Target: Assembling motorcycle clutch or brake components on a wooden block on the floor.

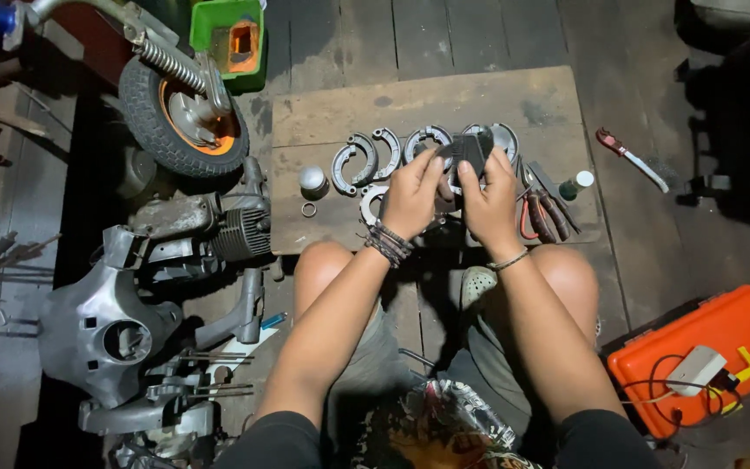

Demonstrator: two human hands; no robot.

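Dark brake shoe point(469, 153) held up between both hands over wooden tabletop point(444, 100). Left hand point(411, 195) and right hand point(488, 198) both closed on it, one grip per side. Long axis roughly upright; more curved shoes point(365, 161) lie just beyond, nearer left hand.

Dark grey pad point(469, 153), small & roughly rectangular, held upright-ish above a wood board point(444, 104), pinched betw. both hands' fingertips. Left hand point(411, 198) grips its left edge, right hand point(490, 201) its right edge & back, so lower part is hidden. It sits in front of curved metal shoes point(366, 158) lying on the board.
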